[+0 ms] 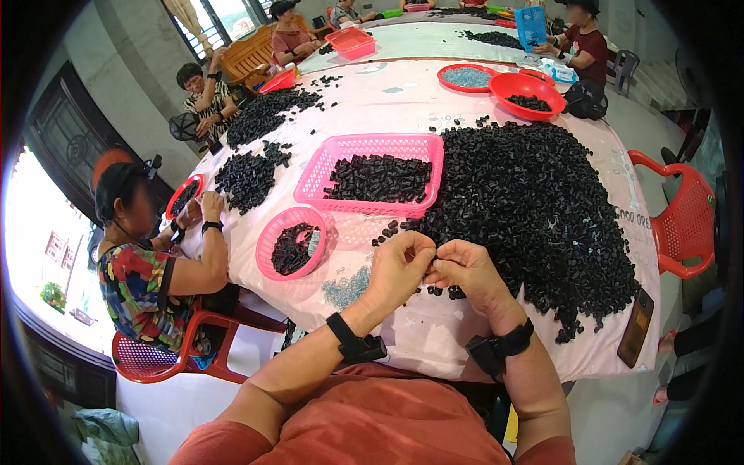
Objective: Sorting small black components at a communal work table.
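Apparently a small black piece (431,266) sits pinched between the fingertips of the left hand (399,267) and the right hand (465,271), which meet just above the near edge of the table (434,341); the piece is almost hidden by the fingers, so its exact shape I cannot tell. Both hands are closed around it in a fine pinch, thumbs against forefingers. Judging from the many similar pieces, it is probably light, hard plastic, stiff and a little smooth, so it seems best to take it by its sides with the fingertips only, not with the whole palm. Just beyond the right hand lies a very big heap of black pieces (535,201), spreading far to the right. Beyond the left hand stands a pink rectangular basket (422,147) with more black pieces inside, and to the left of that hand a round pink basket (271,240), partly filled. A dark phone (635,327) lies well right of the right hand. Other people sit around the table at their own piles.
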Demonstrator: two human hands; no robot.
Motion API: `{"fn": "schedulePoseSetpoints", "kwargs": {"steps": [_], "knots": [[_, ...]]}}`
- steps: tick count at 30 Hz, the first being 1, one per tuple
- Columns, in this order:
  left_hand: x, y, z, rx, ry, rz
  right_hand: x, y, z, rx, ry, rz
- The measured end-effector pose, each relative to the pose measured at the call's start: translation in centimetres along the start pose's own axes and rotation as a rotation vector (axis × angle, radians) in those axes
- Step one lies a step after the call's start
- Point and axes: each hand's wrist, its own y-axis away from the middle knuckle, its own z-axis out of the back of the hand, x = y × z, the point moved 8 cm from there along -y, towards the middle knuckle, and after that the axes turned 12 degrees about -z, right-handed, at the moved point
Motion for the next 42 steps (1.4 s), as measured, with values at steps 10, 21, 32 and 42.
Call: {"fn": "schedulePoseSetpoints", "kwargs": {"steps": [10,21,32,42], "knots": [[-0.1,0.7,-0.2,-0.021,0.095,0.014,-0.2,-0.5,0.1,-0.008,-0.027,0.026],[0.4,0.2,0.1,0.086,0.002,0.078,0.2,0.0,-0.3,-0.01,0.022,0.017],[1.5,-0.3,0.9,0.107,-0.085,0.063,0.0,-0.1,0.2,-0.046,0.031,0.033],[3.0,-0.5,2.2,0.277,-0.579,-0.118,0.5,0.0,1.3,-0.151,-0.076,0.023]]}}
